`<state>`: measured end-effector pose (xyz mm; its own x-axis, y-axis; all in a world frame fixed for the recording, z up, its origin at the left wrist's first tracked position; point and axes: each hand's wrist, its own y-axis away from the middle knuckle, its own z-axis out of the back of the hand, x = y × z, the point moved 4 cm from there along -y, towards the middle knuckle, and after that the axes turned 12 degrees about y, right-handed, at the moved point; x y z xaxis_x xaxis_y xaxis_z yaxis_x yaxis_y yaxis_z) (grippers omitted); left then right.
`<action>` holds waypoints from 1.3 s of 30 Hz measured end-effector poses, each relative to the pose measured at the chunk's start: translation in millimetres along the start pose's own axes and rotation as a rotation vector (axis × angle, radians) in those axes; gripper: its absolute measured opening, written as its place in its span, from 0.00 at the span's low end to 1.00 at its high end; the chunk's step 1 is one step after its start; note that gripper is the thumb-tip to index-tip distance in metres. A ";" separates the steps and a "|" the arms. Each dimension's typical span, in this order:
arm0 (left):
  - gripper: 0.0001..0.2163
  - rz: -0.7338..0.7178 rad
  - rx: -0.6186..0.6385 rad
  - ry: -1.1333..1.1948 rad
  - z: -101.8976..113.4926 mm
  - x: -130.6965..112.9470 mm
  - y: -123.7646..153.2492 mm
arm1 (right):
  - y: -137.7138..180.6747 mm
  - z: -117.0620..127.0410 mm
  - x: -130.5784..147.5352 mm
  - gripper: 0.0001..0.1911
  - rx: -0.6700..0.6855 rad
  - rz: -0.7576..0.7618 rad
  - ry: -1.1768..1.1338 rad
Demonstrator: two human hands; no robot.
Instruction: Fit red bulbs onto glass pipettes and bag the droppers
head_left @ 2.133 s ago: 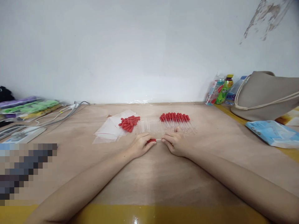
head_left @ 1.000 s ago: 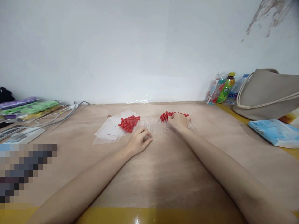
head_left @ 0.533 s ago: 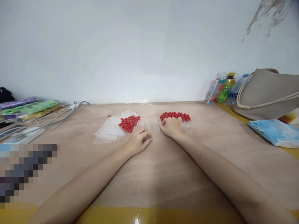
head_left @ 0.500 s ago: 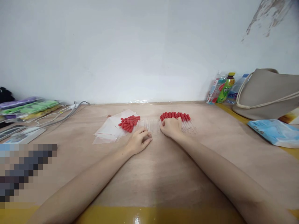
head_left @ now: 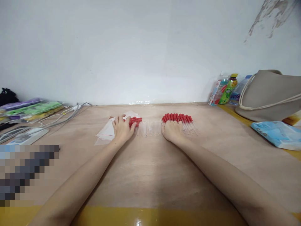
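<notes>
Step in hand: a judgement from how the hands lie: gathering parts. One hand goes to the rubber caps and the other to the glass.
Left hand: the left hand (head_left: pixel 123 129) lies at 11 o'clock on the desk (head_left: pixel 150 175), palm down, with fingers curled over the near edge of the heap of red bulbs (head_left: pixel 135 120).
Left grip: half closed over the heap. I cannot tell whether a bulb is pinched inside it.
Right hand: the right hand (head_left: pixel 172 131) rests at 1 o'clock, knuckles up. Its fingertips are at the seam between the loose clear tubes (head_left: pixel 150 128) and the row of finished droppers (head_left: pixel 178 118).
Right grip: fingers are folded down onto the glass. Whether a tube is caught under them is hidden.
Where the parts are: the bulbs sit at 11 o'clock, partly on the clear bags (head_left: pixel 105 133). The tubes are at 12 o'clock, just beside the bulbs. The capped row is at 1 o'clock, touching the tubes.
Next move calls for: a fine fingertip pinch on one bulb and one tube, lifted clear of their neighbours. The tubes lie packed side by side and could roll or scatter.
Around: cables (head_left: pixel 68 113) are at 10 o'clock. The bottles (head_left: pixel 225 89), a beige bag (head_left: pixel 270 95) and a blue packet (head_left: pixel 275 133) are at 2 o'clock, well apart from the hands.
</notes>
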<state>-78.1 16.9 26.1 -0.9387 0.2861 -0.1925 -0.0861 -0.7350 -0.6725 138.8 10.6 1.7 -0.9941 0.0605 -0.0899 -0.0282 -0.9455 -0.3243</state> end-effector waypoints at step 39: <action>0.07 -0.383 0.396 0.743 -12.2 -74.6 52.3 | 62.8 2.1 -34.0 0.11 -0.362 0.617 -0.550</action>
<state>-8.5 -35.4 -3.5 -0.3791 0.7731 -0.5085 -0.5828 -0.6263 -0.5178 170.6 -51.6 -13.6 -0.7339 -0.6737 0.0862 0.4692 -0.5947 -0.6528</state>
